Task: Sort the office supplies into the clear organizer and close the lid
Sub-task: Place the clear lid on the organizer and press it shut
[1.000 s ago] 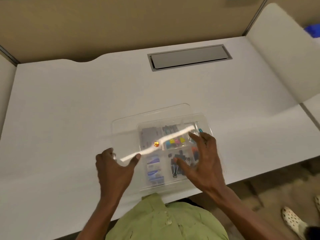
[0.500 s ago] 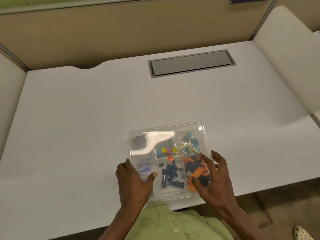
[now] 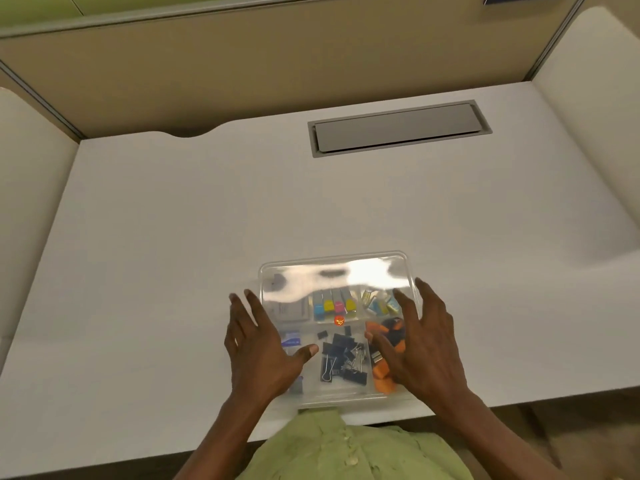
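The clear organizer (image 3: 332,268) sits near the front edge of the white desk with its transparent lid lying flat over it. Through the lid I see black binder clips (image 3: 341,358), orange pieces (image 3: 384,379), coloured clips (image 3: 334,306) and small blue-yellow items (image 3: 379,303) in separate compartments. My left hand (image 3: 258,348) lies flat on the lid's left side, fingers straight and thumb spread. My right hand (image 3: 422,341) lies flat on the right side, fingers spread over the orange pieces.
A grey cable hatch (image 3: 398,128) is set into the desk (image 3: 173,237) at the back. Beige partition walls enclose the desk behind and on both sides. The organizer's front edge is close to the desk edge and my green shirt (image 3: 346,448).
The lid, held open and tilted to the left a second ago, has come down flat onto the organizer. Both hands now rest flat on top of it, slightly further forward.
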